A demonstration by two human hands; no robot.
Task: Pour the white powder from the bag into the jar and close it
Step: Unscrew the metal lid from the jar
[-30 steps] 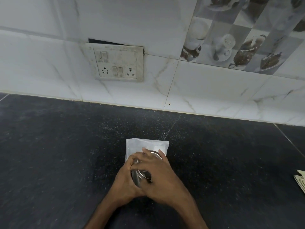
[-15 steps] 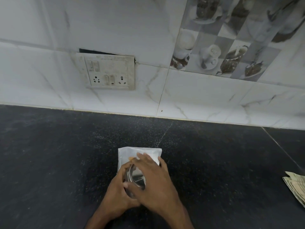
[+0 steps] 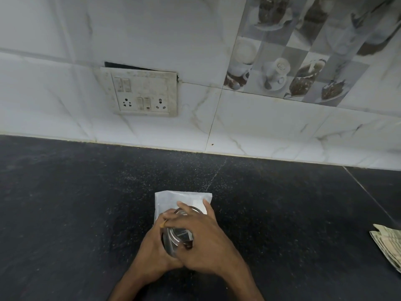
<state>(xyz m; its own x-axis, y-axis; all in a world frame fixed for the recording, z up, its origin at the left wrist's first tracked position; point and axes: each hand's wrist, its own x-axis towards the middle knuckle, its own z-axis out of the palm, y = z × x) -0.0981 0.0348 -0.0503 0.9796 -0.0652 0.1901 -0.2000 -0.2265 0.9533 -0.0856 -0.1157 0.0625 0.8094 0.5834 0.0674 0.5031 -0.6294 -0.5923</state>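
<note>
Hands sit much as they did half a second back: our left hand wraps its fingers round the side of the steel jar, and our right hand curls over the jar's top from the other side, so both grip the same jar. Since a second ago little changes: more bare steel shows between the two hands, and the wall fittings sit lower in our view. The jar stands on the dark speckled stone counter, between our palms and in front of us. Just behind it the white bag lies flat, touching the jar or partly under it, we cannot tell which, with our right fingertips overlapping its near edge. Folded papers lie well apart at the counter's right edge. Beyond, white marbled tiles rise as the wall, with a grimy switchboard to the left and a printed tile of cups to the right.
</note>
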